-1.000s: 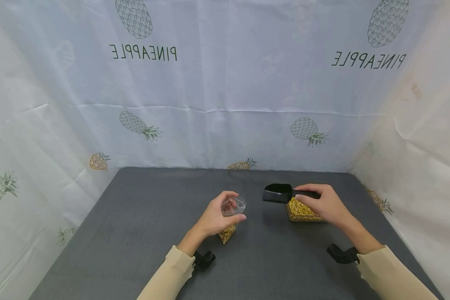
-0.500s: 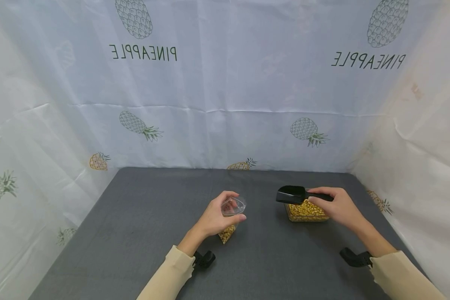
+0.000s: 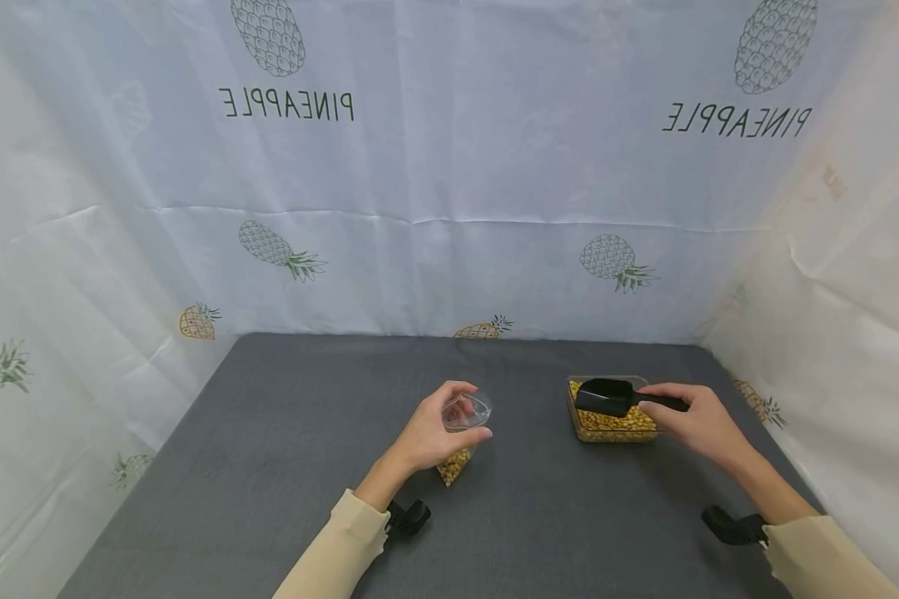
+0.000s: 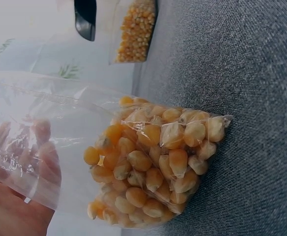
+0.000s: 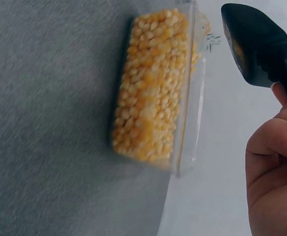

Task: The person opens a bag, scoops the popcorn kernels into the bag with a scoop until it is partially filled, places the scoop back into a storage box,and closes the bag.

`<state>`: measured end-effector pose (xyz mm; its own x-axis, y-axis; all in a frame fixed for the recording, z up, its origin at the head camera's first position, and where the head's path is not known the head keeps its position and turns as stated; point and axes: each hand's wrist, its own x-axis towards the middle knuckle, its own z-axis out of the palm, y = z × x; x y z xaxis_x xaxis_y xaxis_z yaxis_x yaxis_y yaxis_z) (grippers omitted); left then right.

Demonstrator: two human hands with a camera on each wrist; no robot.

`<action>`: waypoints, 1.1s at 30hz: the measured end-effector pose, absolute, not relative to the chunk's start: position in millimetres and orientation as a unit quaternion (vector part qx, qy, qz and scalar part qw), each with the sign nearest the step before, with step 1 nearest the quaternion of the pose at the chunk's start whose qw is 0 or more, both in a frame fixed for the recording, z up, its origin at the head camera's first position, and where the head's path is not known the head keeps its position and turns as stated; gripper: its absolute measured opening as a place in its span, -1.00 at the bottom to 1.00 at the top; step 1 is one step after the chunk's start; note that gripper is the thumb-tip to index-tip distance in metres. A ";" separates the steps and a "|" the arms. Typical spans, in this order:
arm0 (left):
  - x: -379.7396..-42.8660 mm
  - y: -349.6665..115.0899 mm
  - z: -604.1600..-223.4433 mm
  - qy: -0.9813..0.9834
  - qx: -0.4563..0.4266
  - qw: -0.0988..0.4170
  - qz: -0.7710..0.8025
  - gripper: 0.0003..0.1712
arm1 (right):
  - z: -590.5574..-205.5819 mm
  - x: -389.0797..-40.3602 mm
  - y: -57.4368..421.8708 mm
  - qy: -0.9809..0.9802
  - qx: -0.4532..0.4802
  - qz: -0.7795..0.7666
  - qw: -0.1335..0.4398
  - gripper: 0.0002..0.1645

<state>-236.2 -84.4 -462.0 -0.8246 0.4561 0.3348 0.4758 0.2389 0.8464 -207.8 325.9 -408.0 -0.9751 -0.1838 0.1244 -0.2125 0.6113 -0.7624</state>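
Observation:
A clear plastic bag [image 4: 79, 142] stands on the table with corn kernels [image 4: 153, 167] in its lower part. My left hand [image 3: 425, 437] holds the bag near its mouth, thumb on one side and fingers on the other. To the right, my right hand [image 3: 707, 426] grips a black scoop [image 3: 604, 398] by its handle. The scoop is above a clear rectangular container [image 3: 573, 412] of corn kernels, apart from them in the right wrist view. A little yellow shows in the scoop bowl [image 5: 261, 46] there; its contents are mostly hidden.
Grey cloth [image 3: 285, 433] covers the table. White curtains with pineapple prints hang behind [image 3: 449, 166] and at both sides. A black wrist mount [image 3: 408, 518] sits at the left wrist, another mount [image 3: 732, 527] at the right.
My right hand has moved right and toward me with the scoop, from left of the container to over it. The left hand and bag have stayed in place.

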 end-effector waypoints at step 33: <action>-236.2 -84.6 -462.0 -0.785 -0.293 0.002 -0.545 -0.34 | -440.1 -208.0 371.5 -0.912 0.044 0.407 -0.004 -0.41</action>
